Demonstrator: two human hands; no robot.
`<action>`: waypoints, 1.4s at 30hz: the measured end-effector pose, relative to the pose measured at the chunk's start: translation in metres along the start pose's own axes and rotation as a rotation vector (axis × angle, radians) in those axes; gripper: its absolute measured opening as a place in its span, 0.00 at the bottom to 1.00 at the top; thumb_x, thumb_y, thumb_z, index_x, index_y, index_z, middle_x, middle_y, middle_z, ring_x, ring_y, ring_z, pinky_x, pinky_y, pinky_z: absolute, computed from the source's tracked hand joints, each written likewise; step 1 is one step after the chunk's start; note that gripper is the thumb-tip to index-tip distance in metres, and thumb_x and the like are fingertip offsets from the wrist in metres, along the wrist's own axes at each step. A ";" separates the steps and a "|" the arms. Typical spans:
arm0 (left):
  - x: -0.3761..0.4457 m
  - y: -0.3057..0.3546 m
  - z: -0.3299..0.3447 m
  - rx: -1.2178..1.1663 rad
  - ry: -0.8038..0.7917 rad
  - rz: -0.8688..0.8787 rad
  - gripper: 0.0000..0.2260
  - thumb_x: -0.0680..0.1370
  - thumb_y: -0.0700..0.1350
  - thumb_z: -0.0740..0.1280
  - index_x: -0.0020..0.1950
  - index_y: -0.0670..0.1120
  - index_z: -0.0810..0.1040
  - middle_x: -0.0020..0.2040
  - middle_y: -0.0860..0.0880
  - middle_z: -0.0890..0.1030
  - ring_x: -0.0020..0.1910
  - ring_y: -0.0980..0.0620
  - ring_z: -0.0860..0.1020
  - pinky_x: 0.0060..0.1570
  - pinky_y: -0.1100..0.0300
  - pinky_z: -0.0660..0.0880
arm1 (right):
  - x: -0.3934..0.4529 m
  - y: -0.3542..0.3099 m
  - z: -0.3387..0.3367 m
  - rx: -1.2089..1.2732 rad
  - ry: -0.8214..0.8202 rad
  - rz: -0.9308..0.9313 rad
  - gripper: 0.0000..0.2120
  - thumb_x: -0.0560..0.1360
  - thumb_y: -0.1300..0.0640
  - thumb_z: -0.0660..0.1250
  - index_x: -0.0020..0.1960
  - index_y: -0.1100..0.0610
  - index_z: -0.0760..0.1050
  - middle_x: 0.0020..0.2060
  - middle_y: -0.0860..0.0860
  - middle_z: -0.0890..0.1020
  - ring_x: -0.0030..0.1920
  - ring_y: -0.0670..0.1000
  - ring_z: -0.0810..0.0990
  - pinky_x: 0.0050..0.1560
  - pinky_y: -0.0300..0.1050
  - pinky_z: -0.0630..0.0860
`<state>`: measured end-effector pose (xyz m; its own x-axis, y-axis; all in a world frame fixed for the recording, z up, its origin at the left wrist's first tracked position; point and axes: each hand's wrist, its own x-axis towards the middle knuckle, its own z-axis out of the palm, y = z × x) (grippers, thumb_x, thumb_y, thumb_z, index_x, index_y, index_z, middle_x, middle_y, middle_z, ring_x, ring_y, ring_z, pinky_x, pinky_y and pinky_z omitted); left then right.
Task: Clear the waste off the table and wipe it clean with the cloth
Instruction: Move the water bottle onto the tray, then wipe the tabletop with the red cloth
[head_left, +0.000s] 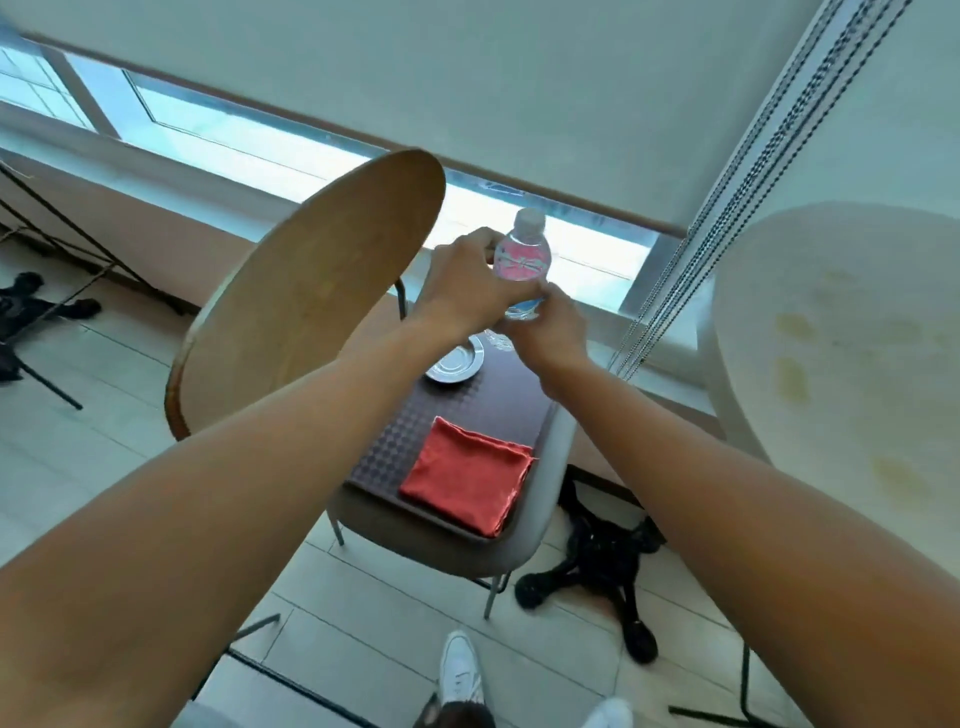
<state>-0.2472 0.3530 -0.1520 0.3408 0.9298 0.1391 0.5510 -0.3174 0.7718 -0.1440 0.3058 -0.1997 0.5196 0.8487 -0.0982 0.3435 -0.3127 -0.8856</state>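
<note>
A small clear plastic bottle (521, 257) with a pink label and white cap is held up above the far end of the dark patterned table (415, 431). My left hand (470, 283) grips its side from the left. My right hand (540, 327) holds its lower end. A folded red cloth (467, 480) lies on the near right part of the table. A round metal dish (454, 361) sits on the table's far part, partly hidden by my arms.
A brown round-backed chair (306, 296) stands left of the table and a white one (841, 332) at the right. Black stand feet (597, 566) lie on the tiled floor by the table. A window with bead cords (727, 208) is behind. My white shoes (460, 670) show below.
</note>
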 end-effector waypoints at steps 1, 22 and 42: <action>0.000 -0.009 0.007 -0.020 -0.020 -0.010 0.26 0.65 0.58 0.79 0.58 0.47 0.80 0.52 0.51 0.85 0.48 0.55 0.83 0.51 0.58 0.81 | 0.002 0.010 0.004 -0.004 0.010 0.029 0.24 0.66 0.54 0.80 0.60 0.53 0.77 0.52 0.49 0.84 0.53 0.51 0.81 0.53 0.47 0.78; 0.043 -0.126 0.135 -0.050 -0.184 -0.155 0.24 0.65 0.53 0.80 0.57 0.49 0.79 0.51 0.52 0.85 0.50 0.55 0.82 0.53 0.57 0.78 | 0.070 0.141 0.062 -0.066 0.022 0.252 0.14 0.70 0.60 0.74 0.50 0.50 0.73 0.43 0.46 0.79 0.44 0.49 0.76 0.39 0.38 0.65; 0.043 -0.143 0.139 -0.016 -0.254 -0.200 0.33 0.65 0.56 0.80 0.66 0.46 0.75 0.60 0.50 0.80 0.58 0.52 0.78 0.60 0.56 0.75 | 0.073 0.168 0.068 -0.002 -0.023 0.356 0.30 0.66 0.56 0.79 0.64 0.52 0.70 0.52 0.47 0.80 0.56 0.51 0.79 0.57 0.54 0.79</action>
<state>-0.2054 0.4126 -0.3422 0.4075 0.8964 -0.1743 0.6147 -0.1281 0.7783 -0.1012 0.3443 -0.3860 0.5891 0.6958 -0.4109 0.1458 -0.5916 -0.7929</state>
